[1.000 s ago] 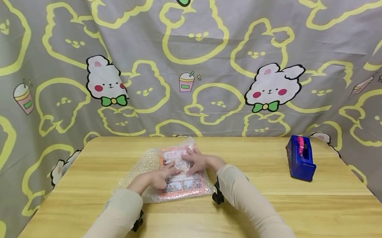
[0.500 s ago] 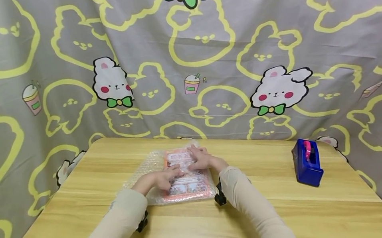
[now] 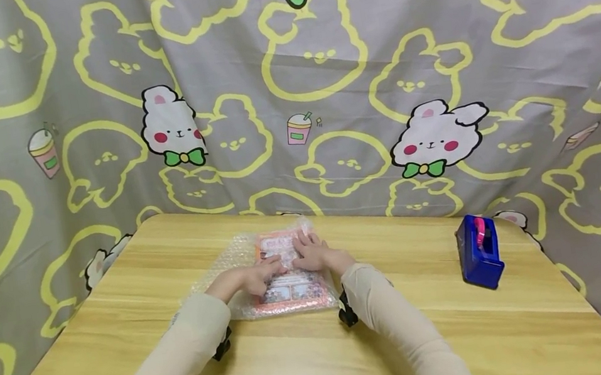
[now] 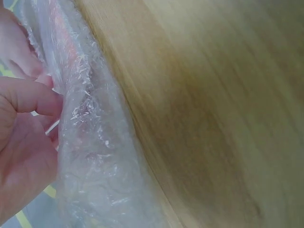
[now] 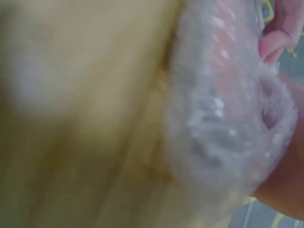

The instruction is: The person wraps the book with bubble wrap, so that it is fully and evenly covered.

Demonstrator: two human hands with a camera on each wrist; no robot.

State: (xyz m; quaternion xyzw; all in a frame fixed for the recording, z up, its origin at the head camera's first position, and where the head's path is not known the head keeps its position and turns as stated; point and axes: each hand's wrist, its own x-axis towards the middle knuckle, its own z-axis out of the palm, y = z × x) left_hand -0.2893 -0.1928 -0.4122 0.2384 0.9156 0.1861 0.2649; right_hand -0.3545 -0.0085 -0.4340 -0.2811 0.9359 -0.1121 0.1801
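Note:
A flat rectangular item with a pink-orange printed face [image 3: 286, 294] lies on the table inside bubble wrap [image 3: 225, 262]. Its exact kind is hard to tell through the film. My left hand [image 3: 255, 277] rests on the left part of the face, fingers stretched toward the middle. In the left wrist view, that hand's thumb [image 4: 35, 97] touches the wrap's side. My right hand [image 3: 313, 253] presses on the upper right part with its fingers spread. Bubble wrap [image 5: 213, 118] bulges at the item's edge in the right wrist view, which is blurred.
A blue tape dispenser [image 3: 479, 252] with a pink roll [image 3: 480, 232] stands on the right of the wooden table [image 3: 278, 368]. Behind and beside the table hangs a grey patterned curtain [image 3: 237, 50]. Spare bubble wrap spreads out left of the item.
The right hand has shifted slightly over the face and its fingers lie flatter. The left hand stays in nearly the same place. The view itself moves a little.

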